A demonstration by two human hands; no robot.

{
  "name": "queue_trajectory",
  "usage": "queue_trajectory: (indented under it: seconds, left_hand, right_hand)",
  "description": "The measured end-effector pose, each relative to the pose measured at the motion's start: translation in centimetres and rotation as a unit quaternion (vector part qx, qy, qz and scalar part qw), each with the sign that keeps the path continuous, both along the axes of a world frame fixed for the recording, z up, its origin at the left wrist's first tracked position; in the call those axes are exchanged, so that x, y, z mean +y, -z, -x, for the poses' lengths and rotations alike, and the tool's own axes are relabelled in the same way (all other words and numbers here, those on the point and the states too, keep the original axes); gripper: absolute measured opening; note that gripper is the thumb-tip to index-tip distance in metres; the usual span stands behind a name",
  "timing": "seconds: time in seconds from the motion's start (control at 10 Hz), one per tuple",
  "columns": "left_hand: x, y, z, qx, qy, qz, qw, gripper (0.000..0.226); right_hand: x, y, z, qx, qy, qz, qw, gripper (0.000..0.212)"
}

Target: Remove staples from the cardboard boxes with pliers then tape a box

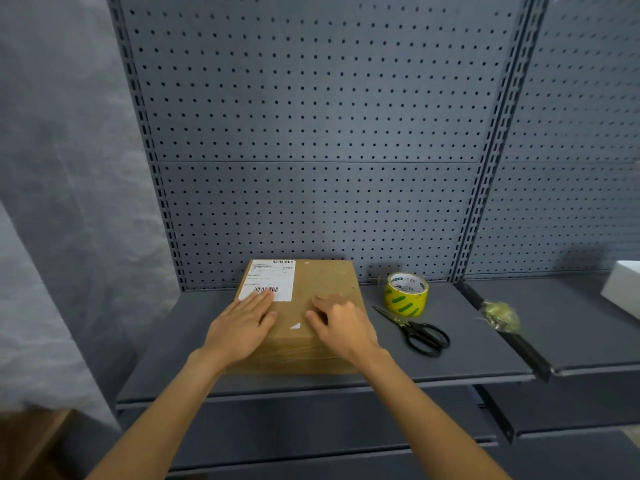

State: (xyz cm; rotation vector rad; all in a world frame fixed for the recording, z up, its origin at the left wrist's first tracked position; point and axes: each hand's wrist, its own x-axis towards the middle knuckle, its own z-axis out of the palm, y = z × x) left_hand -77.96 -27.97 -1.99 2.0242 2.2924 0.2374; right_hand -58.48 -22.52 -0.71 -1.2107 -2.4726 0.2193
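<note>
Two empty hands, left (242,327) flat, right (341,325) perhaps slightly curled, press the box (311,289); tape roll (406,294) sits nearby.

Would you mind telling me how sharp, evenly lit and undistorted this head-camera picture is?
Head view: lighting is dim and even, with no strong glare; the cardboard box, tape roll and scissors are fairly sharp, though the shipping label print is too small to read; the wide-angle lens bows the pegboard uprights; the wall at left is smeared and soft.
</note>
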Motion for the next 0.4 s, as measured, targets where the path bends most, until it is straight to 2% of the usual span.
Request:
queue_trajectory:
  seconds: [0.2,0.4]
  left_hand:
    - [0.0,-1.2,-0.9,-0.021,-0.009,-0.004,1.000,0.051]
    - [2.8,-3.0,-3.2,-0.024,0.019,-0.058,0.998,0.045]
  right_hand:
    - [1.4,-0.6,-1.3,-0.011,0.039,0.013,0.999,0.061]
    - [2.5,-2.7,-2.6,-0.035,0.030,0.092,0.995,0.057]
